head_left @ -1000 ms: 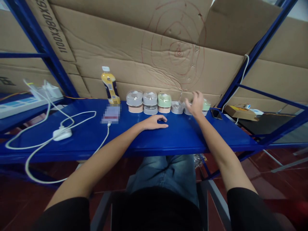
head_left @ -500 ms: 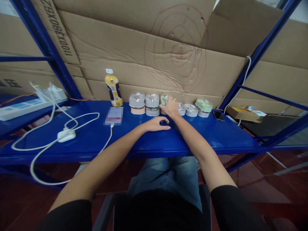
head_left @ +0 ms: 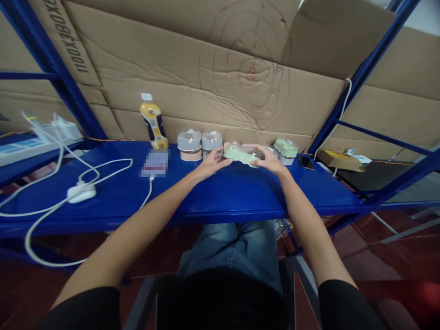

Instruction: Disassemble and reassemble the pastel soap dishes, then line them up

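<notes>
A pale green plastic container (head_left: 237, 154) with a clear lid is held tilted between both hands, just above the front of the row of containers. My right hand (head_left: 271, 161) grips its right end, thumb along the near edge. At the left end, my left hand (head_left: 212, 165) has its fingers and thumb closed around the edge. Behind the left hand stand two stacks: a grey container (head_left: 189, 140) on a pink one (head_left: 191, 156), and another grey container (head_left: 211, 140) on top of a second stack. Further containers behind the green one are partly hidden.
At the right end, a green container (head_left: 286, 147) sits on a grey one, with a phone (head_left: 306, 162) beside it. To the left are a yellow drink bottle (head_left: 153, 123), a blurred-out device (head_left: 154, 162) and a white charger (head_left: 81, 192) with looping cable. Cardboard (head_left: 154, 59) stands behind.
The green container has been lifted off the row and brought toward me by my right hand. My left hand has moved up to its left end. The view has shifted slightly.
</notes>
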`<act>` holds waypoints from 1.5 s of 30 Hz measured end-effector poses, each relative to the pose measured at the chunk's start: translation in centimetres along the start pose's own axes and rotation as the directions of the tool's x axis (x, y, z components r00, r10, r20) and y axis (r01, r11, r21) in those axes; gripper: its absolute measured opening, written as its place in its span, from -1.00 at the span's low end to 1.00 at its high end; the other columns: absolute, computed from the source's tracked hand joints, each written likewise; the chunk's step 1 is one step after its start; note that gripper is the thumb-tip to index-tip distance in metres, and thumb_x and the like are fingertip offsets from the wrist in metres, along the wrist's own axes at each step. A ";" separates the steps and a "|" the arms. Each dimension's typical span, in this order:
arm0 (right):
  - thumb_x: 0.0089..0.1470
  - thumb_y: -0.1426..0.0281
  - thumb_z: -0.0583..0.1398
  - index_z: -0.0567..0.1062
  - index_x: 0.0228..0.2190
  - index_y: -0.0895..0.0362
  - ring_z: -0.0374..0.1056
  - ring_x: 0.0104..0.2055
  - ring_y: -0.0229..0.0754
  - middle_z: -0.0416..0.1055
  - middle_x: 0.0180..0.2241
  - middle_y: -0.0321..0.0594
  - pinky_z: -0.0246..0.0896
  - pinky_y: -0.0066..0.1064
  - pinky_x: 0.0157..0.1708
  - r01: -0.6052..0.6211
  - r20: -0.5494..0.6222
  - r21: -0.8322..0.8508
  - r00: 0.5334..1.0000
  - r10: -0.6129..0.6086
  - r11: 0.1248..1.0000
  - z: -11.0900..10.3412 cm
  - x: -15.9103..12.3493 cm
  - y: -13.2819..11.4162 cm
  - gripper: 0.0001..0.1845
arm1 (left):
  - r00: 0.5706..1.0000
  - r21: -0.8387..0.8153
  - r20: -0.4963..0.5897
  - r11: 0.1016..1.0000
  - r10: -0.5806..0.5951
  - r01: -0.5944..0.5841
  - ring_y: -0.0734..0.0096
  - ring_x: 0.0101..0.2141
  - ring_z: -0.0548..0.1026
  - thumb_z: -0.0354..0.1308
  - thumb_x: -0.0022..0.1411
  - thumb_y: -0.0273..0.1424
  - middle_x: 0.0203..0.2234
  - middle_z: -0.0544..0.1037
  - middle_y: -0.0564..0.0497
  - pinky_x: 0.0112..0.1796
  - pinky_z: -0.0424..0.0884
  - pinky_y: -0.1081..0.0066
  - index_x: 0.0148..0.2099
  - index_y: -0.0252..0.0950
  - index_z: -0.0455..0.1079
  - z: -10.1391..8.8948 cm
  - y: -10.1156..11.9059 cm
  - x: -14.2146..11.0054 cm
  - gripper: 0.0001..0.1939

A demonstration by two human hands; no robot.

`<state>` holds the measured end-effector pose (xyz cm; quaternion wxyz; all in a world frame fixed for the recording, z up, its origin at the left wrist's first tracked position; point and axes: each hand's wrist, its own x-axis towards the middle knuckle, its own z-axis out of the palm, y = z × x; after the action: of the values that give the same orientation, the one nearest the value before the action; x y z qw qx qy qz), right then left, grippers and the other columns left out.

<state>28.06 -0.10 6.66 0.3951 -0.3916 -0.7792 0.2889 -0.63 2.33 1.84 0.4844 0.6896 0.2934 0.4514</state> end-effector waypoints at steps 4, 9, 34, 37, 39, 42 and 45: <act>-0.19 0.22 0.51 0.50 0.24 -0.01 0.35 0.42 0.16 0.48 0.33 -0.12 0.14 0.08 0.48 -0.018 0.235 0.029 0.972 0.011 0.999 1.0 -1.2 -0.1 -0.08 | 0.990 0.149 0.138 0.988 0.015 -0.036 -0.18 0.33 0.46 0.60 -0.01 -0.11 0.29 0.52 -0.31 0.33 0.37 -0.12 0.37 -0.24 0.33 -0.3 0.1 -0.5 -0.03; -0.24 0.19 0.57 0.46 0.33 0.01 0.26 0.50 0.18 0.39 0.42 -0.08 0.05 0.09 0.54 -0.037 0.326 -0.057 0.944 0.054 0.998 1.8 -1.2 -0.1 0.07 | 0.981 0.350 0.189 0.930 0.045 -0.111 -0.19 0.34 0.46 0.63 -0.10 -0.08 0.32 0.50 -0.28 0.36 0.35 -0.14 0.38 -0.23 0.34 -0.4 -0.2 -1.0 0.05; 0.00 -0.12 0.39 0.55 0.16 0.05 0.49 0.03 0.10 0.58 -0.03 -0.09 0.41 0.15 0.20 -0.265 -0.296 -0.257 0.937 0.186 0.929 -4.0 -3.3 5.9 -0.19 | 0.959 0.520 0.260 0.820 0.115 -0.239 -0.09 0.15 0.52 0.37 0.26 0.11 0.05 0.53 -0.20 0.28 0.40 -0.11 0.03 -0.23 0.73 -0.3 -0.5 -1.1 -0.45; -0.06 -0.09 0.44 0.56 0.16 0.05 0.51 0.06 0.13 0.58 0.02 -0.07 0.41 0.18 0.23 -0.249 -0.241 -0.255 0.952 0.188 0.935 -4.3 -3.4 6.0 -0.17 | 0.971 0.543 0.211 0.813 0.110 -0.210 -0.03 0.09 0.54 0.33 0.29 0.11 0.03 0.55 -0.18 0.26 0.43 -0.07 0.05 -0.22 0.71 -1.6 -0.2 -0.9 -0.44; -0.15 -0.04 0.50 0.56 0.15 0.04 0.52 0.13 0.18 0.58 0.08 -0.05 0.40 0.19 0.26 -0.250 -0.171 -0.259 0.962 0.211 0.933 -4.5 -3.5 5.8 -0.14 | 0.976 0.577 0.191 0.792 0.106 -0.199 0.00 0.06 0.55 0.34 0.28 0.10 -0.02 0.59 -0.16 0.23 0.43 -0.06 0.08 -0.20 0.69 -2.5 -0.3 -0.6 -0.45; -0.28 0.05 0.57 0.59 0.12 0.06 0.51 0.21 0.24 0.58 0.15 -0.01 0.35 0.18 0.34 -0.289 -0.065 -0.262 0.957 0.282 0.921 -4.8 -3.6 5.7 -0.09 | 0.980 0.620 0.187 0.765 0.073 -0.176 -0.01 0.07 0.55 0.36 0.25 0.06 -0.02 0.65 -0.16 0.24 0.40 -0.07 0.11 -0.20 0.66 -3.6 -0.7 -0.4 -0.45; -0.31 0.07 0.59 0.61 0.11 0.08 0.52 0.23 0.26 0.60 0.16 0.02 0.35 0.18 0.36 -0.310 -0.039 -0.262 0.950 0.311 0.914 -4.8 -3.7 5.5 -0.09 | 0.982 0.627 0.179 0.762 0.064 -0.164 -0.05 0.14 0.55 0.35 0.25 0.07 0.11 0.64 -0.22 0.27 0.37 -0.08 0.20 -0.23 0.60 -3.7 -0.7 -0.4 -0.36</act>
<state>35.62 0.38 3.53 0.2869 -0.5591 -0.7394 0.2416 -4.11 3.69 1.48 0.2131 0.8608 0.3503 0.3015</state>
